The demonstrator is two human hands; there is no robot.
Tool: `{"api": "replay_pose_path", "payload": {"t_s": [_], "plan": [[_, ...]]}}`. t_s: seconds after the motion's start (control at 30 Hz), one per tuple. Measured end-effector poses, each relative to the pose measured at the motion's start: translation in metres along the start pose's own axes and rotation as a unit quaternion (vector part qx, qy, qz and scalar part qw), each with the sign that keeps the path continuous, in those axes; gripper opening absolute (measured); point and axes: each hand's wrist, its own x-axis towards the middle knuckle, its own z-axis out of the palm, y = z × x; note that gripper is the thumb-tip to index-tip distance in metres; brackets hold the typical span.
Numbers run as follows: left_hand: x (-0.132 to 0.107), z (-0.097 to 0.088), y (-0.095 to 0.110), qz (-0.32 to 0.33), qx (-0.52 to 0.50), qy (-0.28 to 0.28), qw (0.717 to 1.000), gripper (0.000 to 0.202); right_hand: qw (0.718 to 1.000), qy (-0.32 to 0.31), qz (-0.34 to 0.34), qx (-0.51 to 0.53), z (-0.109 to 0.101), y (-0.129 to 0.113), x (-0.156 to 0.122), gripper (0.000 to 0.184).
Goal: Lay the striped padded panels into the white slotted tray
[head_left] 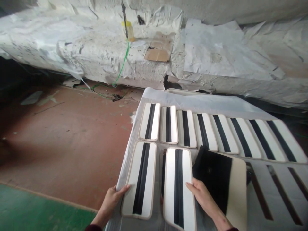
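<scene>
Striped panel [178, 186], near end of the table [192, 100], taken as clock centre, 12 pointing away from the person. Right hand [199, 188] closes on its 3 o'clock edge, thumb on the face, fingers mostly hidden behind; presumably an edge hold to spare the face. Second panel [139, 179] sits at 9 o'clock; left hand [115, 195] lays its thumb over the outer edge, fingers out of sight beneath, so cannot tell whether it pinches or merely steadies. Back row [186, 128] runs from 11 to 2 o'clock, faces up, stripes roughly aligned, likely for easy reach and checking. Count: eight panels in that row, two in front, ten total. At 3 o'clock: one black-and-cream piece [223, 173], then three brown strips [260, 192]. Farther off: one cardboard piece [160, 48] at 12, one yellow container [130, 31] at 11.
</scene>
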Motion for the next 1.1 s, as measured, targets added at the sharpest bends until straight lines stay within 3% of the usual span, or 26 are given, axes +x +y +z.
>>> {"api": "replay_pose_path", "payload": {"t_s": [0.07,0.17,0.33,0.7,0.9,1.1], "plan": [[-0.004,0.000,0.002,-0.008,-0.006,-0.008,1.000,0.069,0.997,-0.036,0.021,0.067,-0.005,-0.010,-0.010,0.032],[-0.010,0.002,0.006,-0.016,-0.010,-0.013,1.000,0.071,0.996,-0.024,0.025,0.085,-0.006,-0.012,-0.012,0.033],[-0.006,0.001,0.003,-0.019,0.006,-0.004,1.000,0.073,0.997,0.026,-0.004,0.066,0.008,0.015,0.015,0.025],[0.010,-0.005,-0.011,-0.008,0.002,-0.020,1.000,0.066,0.987,-0.025,0.017,0.157,0.034,0.045,0.050,0.026],[0.033,-0.008,-0.027,0.002,-0.005,-0.013,1.000,0.072,0.993,0.109,0.007,0.054,0.046,0.064,0.059,0.042],[0.058,-0.008,-0.041,0.027,0.038,0.033,0.998,0.073,0.972,0.208,0.039,-0.105,0.065,0.067,0.047,0.044]]}}
